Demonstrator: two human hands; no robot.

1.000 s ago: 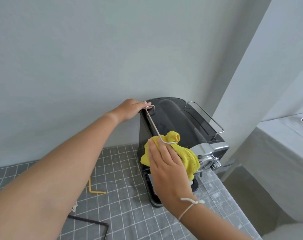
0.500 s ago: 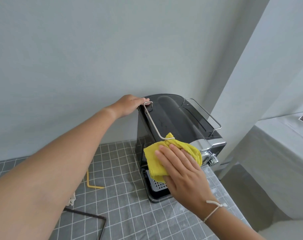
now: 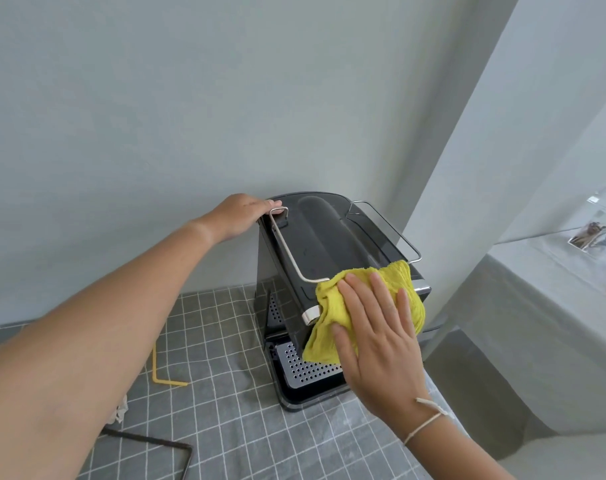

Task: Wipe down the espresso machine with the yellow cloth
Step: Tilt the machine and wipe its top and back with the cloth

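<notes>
A black espresso machine (image 3: 329, 237) with wire rails on top stands against the wall on a grey checked tablecloth. Its perforated drip tray (image 3: 305, 368) shows at the front. My left hand (image 3: 241, 214) rests on the machine's back left top corner, fingers lying over the edge. My right hand (image 3: 374, 330) lies flat with fingers spread, pressing the yellow cloth (image 3: 391, 275) against the machine's front top edge and face. The cloth hangs down over the front and hides the controls and brew head.
A bent yellow straw (image 3: 159, 375) lies on the tablecloth (image 3: 225, 427) left of the machine. A dark metal frame (image 3: 177, 448) sits at the lower left. To the right stands a grey-draped table (image 3: 537, 306) with photos (image 3: 592, 233) on it. The wall corner is close behind.
My right hand has slid the yellow cloth rightward along the machine's front, from the left rail end toward the right corner. The drip tray is more exposed. My left hand stayed put.
</notes>
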